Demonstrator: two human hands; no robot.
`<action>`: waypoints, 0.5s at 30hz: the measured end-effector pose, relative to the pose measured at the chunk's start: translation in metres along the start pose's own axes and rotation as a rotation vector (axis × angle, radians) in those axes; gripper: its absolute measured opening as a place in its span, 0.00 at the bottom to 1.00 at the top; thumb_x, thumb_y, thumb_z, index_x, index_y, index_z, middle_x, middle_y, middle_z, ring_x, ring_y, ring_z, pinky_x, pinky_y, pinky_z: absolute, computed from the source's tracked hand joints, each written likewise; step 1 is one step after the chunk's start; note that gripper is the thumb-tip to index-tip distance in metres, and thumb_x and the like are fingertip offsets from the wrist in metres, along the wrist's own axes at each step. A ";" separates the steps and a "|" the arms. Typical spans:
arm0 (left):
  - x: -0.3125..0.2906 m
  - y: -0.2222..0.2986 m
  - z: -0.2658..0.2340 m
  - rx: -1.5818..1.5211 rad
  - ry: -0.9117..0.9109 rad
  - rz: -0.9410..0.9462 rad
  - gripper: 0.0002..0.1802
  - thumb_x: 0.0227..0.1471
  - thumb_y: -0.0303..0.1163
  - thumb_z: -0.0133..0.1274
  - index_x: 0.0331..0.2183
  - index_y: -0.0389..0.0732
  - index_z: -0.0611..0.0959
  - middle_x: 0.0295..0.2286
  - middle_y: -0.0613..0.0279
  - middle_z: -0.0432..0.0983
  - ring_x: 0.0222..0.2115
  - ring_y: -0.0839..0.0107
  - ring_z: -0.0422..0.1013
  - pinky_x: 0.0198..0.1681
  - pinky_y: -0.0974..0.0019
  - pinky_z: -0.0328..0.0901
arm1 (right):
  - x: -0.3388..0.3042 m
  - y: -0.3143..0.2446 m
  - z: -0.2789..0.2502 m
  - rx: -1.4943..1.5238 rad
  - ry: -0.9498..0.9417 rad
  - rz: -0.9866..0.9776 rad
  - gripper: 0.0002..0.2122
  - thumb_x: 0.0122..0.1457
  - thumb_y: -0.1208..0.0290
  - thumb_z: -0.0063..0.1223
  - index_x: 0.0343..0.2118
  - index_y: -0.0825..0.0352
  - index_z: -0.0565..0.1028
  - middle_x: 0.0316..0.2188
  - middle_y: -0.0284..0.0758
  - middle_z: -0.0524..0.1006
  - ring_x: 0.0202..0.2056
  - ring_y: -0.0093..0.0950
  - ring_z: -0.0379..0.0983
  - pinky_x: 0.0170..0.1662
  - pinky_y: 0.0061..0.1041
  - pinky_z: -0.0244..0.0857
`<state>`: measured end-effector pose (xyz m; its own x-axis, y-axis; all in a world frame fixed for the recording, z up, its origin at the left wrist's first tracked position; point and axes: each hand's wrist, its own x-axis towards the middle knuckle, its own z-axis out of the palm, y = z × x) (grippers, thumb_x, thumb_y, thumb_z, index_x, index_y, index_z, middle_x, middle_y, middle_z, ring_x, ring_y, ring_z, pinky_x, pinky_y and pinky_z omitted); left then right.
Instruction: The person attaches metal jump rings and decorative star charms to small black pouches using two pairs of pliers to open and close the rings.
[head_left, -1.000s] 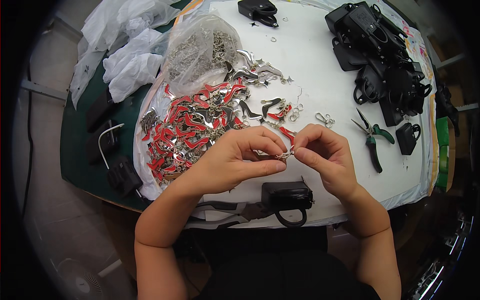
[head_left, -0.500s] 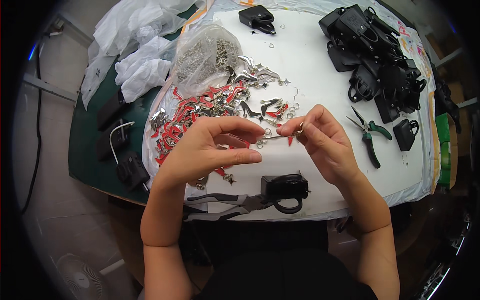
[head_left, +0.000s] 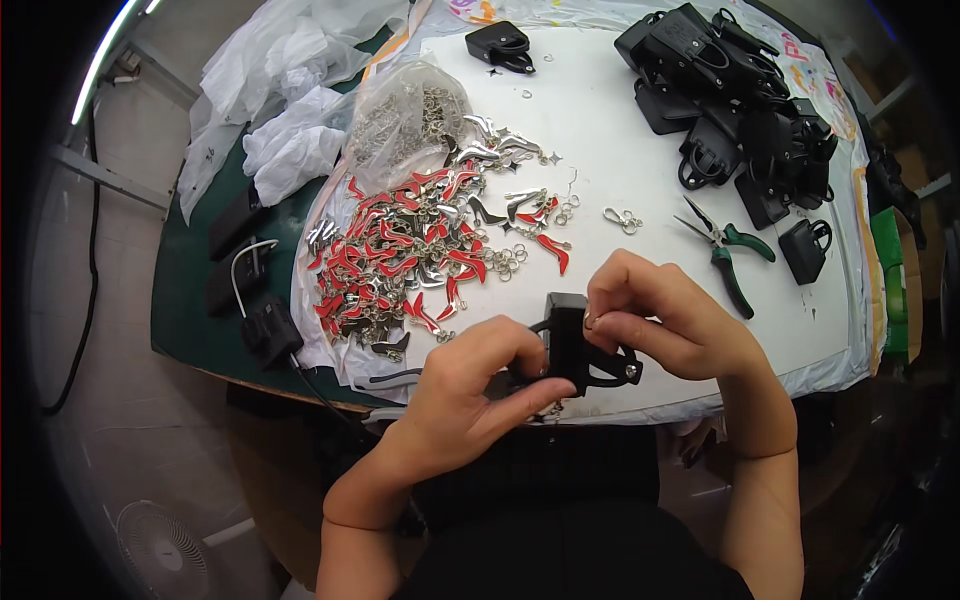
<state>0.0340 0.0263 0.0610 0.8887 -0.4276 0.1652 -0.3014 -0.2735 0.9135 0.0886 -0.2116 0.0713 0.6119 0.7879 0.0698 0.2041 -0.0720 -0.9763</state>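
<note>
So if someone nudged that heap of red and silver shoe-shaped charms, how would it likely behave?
The heap of shoe charms is loose small pieces, so it would probably scatter and slide rather than move as one. They look like glossy enamelled metal lying on a smooth white sheet, so likely slippery. Flat shapes with attached rings seem apt to snag each other, not roll.

A surface (head_left: 190, 300) with a dark green top stands on a pale tiled floor (head_left: 110, 430). White sheeting (head_left: 640, 150) covers most of the surface, and crumpled white plastic (head_left: 290, 90) lies heaped at its far left corner. A bright strip light (head_left: 100, 62) glows at the upper left, near a grey rail (head_left: 105, 172). A black cable (head_left: 85, 300) trails over the floor on the left. A white fan (head_left: 165, 550) stands on the floor at the lower left.
</note>
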 end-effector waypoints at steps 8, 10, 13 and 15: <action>0.013 -0.014 0.044 -0.399 0.387 -0.081 0.12 0.56 0.18 0.55 0.44 0.31 0.80 0.37 0.55 0.81 0.37 0.75 0.77 0.41 0.74 0.71 | -0.032 -0.008 0.050 0.392 0.307 0.234 0.04 0.64 0.77 0.52 0.38 0.71 0.72 0.25 0.31 0.79 0.26 0.12 0.70 0.30 0.14 0.64; 0.012 -0.023 0.047 -0.339 0.364 -0.062 0.14 0.57 0.18 0.54 0.46 0.31 0.81 0.36 0.55 0.81 0.36 0.75 0.77 0.41 0.74 0.71 | -0.037 -0.009 0.052 0.349 0.377 0.276 0.03 0.61 0.78 0.56 0.35 0.70 0.75 0.28 0.31 0.79 0.26 0.12 0.71 0.28 0.13 0.64; 0.013 -0.026 0.051 -0.414 0.320 -0.087 0.13 0.56 0.19 0.55 0.45 0.30 0.81 0.35 0.56 0.82 0.36 0.76 0.77 0.40 0.74 0.71 | -0.030 0.007 0.049 -0.088 0.625 0.000 0.03 0.57 0.80 0.61 0.33 0.70 0.78 0.31 0.32 0.77 0.27 0.13 0.71 0.28 0.13 0.63; 0.013 -0.023 0.051 -0.461 0.320 -0.108 0.13 0.56 0.19 0.56 0.44 0.30 0.81 0.35 0.57 0.82 0.36 0.76 0.77 0.40 0.74 0.71 | -0.029 0.014 0.044 -0.125 0.598 0.014 0.04 0.55 0.80 0.62 0.32 0.70 0.78 0.32 0.33 0.77 0.27 0.13 0.71 0.28 0.13 0.64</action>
<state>0.0349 -0.0166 0.0227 0.9881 -0.1161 0.1008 -0.0851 0.1337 0.9874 0.0398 -0.2083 0.0464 0.9307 0.3089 0.1957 0.2591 -0.1794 -0.9490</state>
